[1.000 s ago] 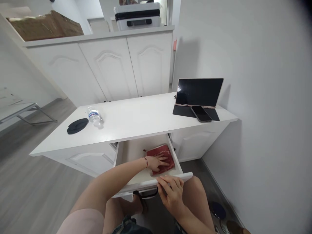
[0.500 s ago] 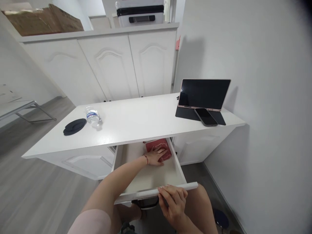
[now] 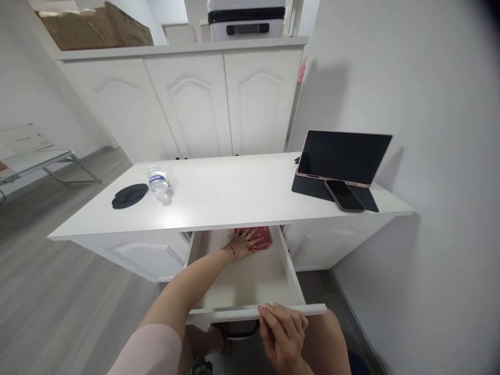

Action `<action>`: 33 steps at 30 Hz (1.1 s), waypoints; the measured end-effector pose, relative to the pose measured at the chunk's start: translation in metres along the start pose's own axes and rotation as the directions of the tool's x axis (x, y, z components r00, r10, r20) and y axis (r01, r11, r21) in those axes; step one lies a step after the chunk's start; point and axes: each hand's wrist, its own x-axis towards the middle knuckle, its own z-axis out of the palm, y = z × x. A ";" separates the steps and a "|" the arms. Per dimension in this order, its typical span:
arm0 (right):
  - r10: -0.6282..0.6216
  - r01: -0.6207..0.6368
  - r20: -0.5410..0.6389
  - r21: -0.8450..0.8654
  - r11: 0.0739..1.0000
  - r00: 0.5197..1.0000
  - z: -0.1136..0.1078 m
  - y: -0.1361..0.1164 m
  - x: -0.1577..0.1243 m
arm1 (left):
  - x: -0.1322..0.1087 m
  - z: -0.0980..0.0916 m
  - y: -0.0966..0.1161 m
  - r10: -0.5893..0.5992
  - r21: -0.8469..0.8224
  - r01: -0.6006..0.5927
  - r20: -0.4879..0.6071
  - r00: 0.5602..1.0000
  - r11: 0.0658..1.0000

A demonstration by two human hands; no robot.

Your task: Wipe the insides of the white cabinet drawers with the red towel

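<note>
through the head camera i have the left hand [image 3: 242,244] laid on the red item [image 3: 264,240], fingers spread wide, pressing from above and not gripping. the red item lies toward the far end of the pulled-out drawer [image 3: 250,286], near its right side; the edge of the white tabletop [image 3: 219,192] hides its far part, so i cannot tell whether it touches the back. my right hand [image 3: 284,333] has its fingers hooked over the top of the drawer front [image 3: 230,315], holding it. i judge the step in hand as handling the red item inside the drawer, one palm on it while the other hand steadies the front. as i read it, the next move calls for care: the tabletop edge leaves little room above the left fingers, so a low path suits, and the left forearm [image 3: 195,284] reaches across the drawer front.
</note>
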 end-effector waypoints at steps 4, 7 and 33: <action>0.013 -0.013 -0.002 -0.004 1.000 1.000 0.000 -0.002 0.001 | -0.009 0.004 -0.004 -0.039 0.055 0.044 -0.095 0.995 0.997; 0.028 -0.028 -0.003 -0.009 1.000 1.000 0.000 -0.004 0.003 | -0.015 0.006 -0.007 -0.057 0.059 0.063 -0.105 0.993 0.996; 0.053 -0.051 -0.035 0.046 0.998 0.998 -0.001 -0.011 0.005 | -0.083 -0.024 -0.036 -0.454 0.176 0.429 0.141 0.880 0.886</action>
